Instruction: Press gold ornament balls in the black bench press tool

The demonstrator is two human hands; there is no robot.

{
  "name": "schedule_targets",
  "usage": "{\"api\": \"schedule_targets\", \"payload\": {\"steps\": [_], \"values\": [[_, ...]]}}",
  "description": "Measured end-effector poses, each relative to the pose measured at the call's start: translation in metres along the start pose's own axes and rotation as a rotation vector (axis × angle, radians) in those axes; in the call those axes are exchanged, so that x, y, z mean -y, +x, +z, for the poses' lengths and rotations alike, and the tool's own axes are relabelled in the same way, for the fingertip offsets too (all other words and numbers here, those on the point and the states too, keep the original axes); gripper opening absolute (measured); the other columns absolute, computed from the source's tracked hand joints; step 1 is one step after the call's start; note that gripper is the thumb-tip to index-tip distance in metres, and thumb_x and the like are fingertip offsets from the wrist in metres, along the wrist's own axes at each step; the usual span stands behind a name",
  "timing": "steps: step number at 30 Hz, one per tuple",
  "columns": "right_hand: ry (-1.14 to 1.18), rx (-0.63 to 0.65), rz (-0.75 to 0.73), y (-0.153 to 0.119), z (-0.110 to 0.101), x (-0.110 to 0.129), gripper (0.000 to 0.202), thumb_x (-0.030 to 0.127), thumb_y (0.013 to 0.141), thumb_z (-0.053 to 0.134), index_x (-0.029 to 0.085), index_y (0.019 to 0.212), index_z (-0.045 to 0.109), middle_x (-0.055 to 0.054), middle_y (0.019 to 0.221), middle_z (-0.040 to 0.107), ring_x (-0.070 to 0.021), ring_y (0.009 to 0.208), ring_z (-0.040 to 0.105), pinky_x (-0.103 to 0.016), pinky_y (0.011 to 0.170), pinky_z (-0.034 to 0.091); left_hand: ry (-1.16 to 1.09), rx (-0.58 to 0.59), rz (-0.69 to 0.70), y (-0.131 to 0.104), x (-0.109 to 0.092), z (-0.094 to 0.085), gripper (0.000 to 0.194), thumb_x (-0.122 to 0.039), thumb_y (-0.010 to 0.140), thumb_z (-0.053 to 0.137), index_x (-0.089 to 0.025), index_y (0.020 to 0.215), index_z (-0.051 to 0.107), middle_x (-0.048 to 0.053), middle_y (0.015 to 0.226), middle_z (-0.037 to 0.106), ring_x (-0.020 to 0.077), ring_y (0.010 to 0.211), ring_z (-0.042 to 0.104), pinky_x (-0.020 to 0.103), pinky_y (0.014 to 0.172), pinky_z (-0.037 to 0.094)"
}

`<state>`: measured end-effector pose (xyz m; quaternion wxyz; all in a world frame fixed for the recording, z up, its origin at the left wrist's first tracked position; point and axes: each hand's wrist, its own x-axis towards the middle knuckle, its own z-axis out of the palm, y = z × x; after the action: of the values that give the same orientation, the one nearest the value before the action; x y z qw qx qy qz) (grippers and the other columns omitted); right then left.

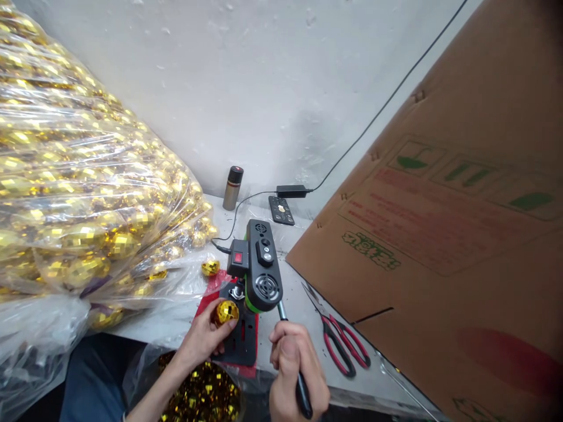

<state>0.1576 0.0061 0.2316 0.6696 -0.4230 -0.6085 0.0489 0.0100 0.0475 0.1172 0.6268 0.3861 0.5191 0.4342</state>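
My left hand [206, 333] is closed round a gold mirrored ball [227, 312], held above the black slotted base [241, 343] of a small machine. This black and green machine [263, 252] looks like a mini bench drill press; a metal chuck [236, 292] shows just behind the ball. Whether ball and machine touch, I cannot tell. My right hand [297, 372] grips the lever handle [303, 398], whose metal rod slants up to the machine's right side. Another gold ball [210, 268] lies on the table left of the machine.
A big clear bag of gold balls [88, 193] fills the left. Below the table edge sits a container of gold pieces [202, 390]. Red-handled scissors [338, 340] lie beside a large cardboard box [440, 234]. A bottle [233, 187], phone [281, 211] and power adapter [292, 191] are behind.
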Motion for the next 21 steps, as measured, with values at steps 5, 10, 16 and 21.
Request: {"api": "schedule_targets", "payload": {"steps": [5, 10, 16, 21], "values": [[0.003, 0.022, -0.003, 0.0, -0.001, -0.001, 0.03, 0.01, 0.104, 0.046, 0.02, 0.078, 0.057, 0.002, 0.071, 0.058, -0.0088, 0.061, 0.056, -0.023, 0.057, 0.041, 0.53, -0.047, 0.314, -0.005, -0.005, 0.002, 0.054, -0.04, 0.078, 0.078, -0.023, 0.128, 0.066, 0.009, 0.106, 0.082, 0.0321, 0.095, 0.079, 0.042, 0.084, 0.064], [0.01, 0.044, -0.018, 0.0, -0.002, -0.002, 0.03, 0.009, 0.104, 0.046, 0.02, 0.078, 0.055, 0.002, 0.073, 0.058, -0.0083, 0.066, 0.058, -0.021, 0.06, 0.044, 0.725, 0.051, 0.364, -0.005, -0.007, 0.003, 0.055, -0.033, 0.083, 0.069, -0.022, 0.136, 0.059, 0.013, 0.123, 0.078, 0.0331, 0.107, 0.077, 0.046, 0.093, 0.061], [0.009, 0.047, -0.012, 0.0, -0.004, -0.002, 0.029, 0.01, 0.105, 0.046, 0.021, 0.078, 0.054, 0.003, 0.074, 0.058, -0.0078, 0.067, 0.059, -0.02, 0.062, 0.044, 0.789, 0.1, 0.359, -0.009, -0.004, 0.0, 0.057, -0.027, 0.084, 0.069, -0.023, 0.14, 0.055, 0.011, 0.126, 0.077, 0.0315, 0.108, 0.077, 0.041, 0.093, 0.06], [0.007, 0.056, -0.008, -0.001, -0.005, -0.001, 0.029, 0.011, 0.105, 0.046, 0.02, 0.079, 0.055, 0.002, 0.073, 0.057, -0.0077, 0.067, 0.059, -0.02, 0.061, 0.044, 0.869, 0.054, 0.399, -0.006, 0.004, 0.002, 0.056, -0.027, 0.083, 0.07, -0.023, 0.138, 0.057, 0.01, 0.119, 0.078, 0.0316, 0.101, 0.078, 0.04, 0.085, 0.06]]}}
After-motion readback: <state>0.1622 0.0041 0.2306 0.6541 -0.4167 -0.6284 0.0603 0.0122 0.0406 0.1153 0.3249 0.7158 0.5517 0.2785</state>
